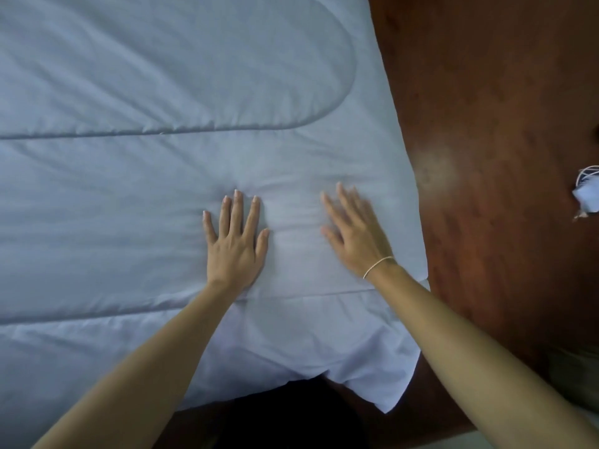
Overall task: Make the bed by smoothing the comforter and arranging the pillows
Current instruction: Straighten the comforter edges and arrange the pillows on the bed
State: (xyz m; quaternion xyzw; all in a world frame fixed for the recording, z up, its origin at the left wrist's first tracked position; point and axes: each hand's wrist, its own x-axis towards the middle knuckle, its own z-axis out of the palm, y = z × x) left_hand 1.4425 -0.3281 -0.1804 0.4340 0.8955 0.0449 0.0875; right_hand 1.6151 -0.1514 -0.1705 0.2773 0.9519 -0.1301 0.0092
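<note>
A pale blue quilted comforter (136, 176) covers the bed and fills most of the view, with stitched seams and soft creases across it. My left hand (236, 242) presses flat on it, fingers straight and spread, near the bed's right corner. My right hand (355, 229) lies beside it, fingers straight on the fabric and blurred by motion; a thin white band circles its wrist. The comforter's corner (387, 392) hangs over the near edge. No pillow is in view.
A dark reddish wooden floor (492, 131) runs along the bed's right side. A small pale blue and white object (587, 197) lies on the floor at the far right edge. Something dark sits below the comforter's near edge.
</note>
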